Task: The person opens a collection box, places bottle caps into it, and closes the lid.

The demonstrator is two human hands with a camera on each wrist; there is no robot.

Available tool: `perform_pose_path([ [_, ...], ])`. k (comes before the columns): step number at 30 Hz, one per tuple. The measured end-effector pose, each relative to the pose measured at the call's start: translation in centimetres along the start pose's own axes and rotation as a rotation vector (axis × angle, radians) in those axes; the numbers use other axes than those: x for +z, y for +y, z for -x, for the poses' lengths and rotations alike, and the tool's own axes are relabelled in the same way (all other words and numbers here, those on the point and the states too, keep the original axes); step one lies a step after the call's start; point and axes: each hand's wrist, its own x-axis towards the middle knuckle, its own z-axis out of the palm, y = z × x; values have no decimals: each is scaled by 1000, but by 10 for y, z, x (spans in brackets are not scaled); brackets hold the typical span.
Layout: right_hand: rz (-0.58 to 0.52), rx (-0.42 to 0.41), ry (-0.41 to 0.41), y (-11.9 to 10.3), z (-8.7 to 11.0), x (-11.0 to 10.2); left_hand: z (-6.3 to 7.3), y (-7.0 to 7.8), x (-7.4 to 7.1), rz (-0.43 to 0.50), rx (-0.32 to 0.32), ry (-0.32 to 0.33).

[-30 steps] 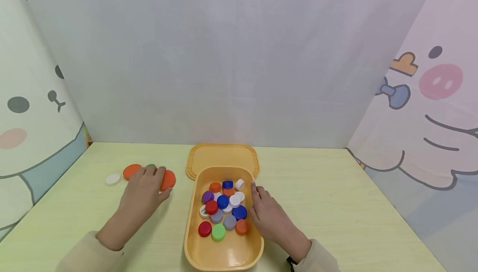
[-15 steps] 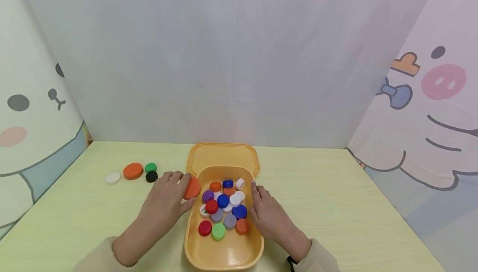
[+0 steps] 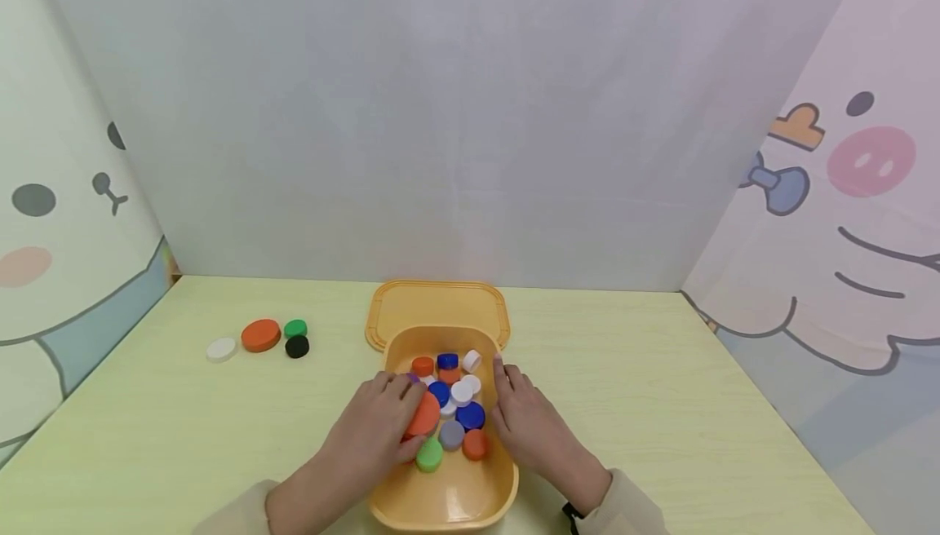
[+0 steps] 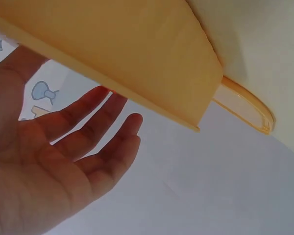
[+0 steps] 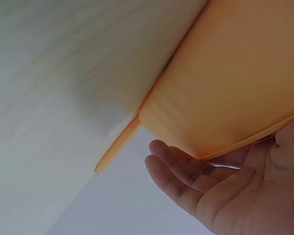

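A yellow-orange plastic box [image 3: 455, 496] holds many bottle caps in red, blue, white, purple, grey, orange and light green. My left hand [image 3: 373, 431] pinches a large orange cap [image 3: 426, 414] between thumb and fingers, over the caps on the box's left side. In the left wrist view the box's outer wall [image 4: 137, 54] hides most of that cap; only a sliver of orange shows at the rim. On the other side, my right hand [image 3: 534, 422] grips the box's right rim, with its thumb side over the edge and other fingers [image 5: 181, 178] along the outside wall.
Behind the box lies its flat yellow-orange lid [image 3: 438, 305], partly overlapped by it. To the left on the light table are a white cap [image 3: 222, 350], another orange cap [image 3: 260, 335], a green cap [image 3: 296, 329] and a black cap [image 3: 297, 346]. A grey-white curtain [image 3: 441, 111] stands behind.
The left hand has carried the large orange cap from the table on the left, past the left rim, over the box. The right hand has stayed at the right rim.
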Motion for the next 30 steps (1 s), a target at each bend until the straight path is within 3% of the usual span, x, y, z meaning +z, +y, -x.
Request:
perform_pose_path([
  [6,1,-4,5,0,0,0,1,7,6,27,49,-85],
  [10,2,-2,2,0,0,-1,2,10,10,42,70,-102],
  [22,3,-7,7,0,1,-1,3,12,16,50,51,-199],
  [30,5,-11,18,0,1,-1,4,12,18,23,54,-203],
])
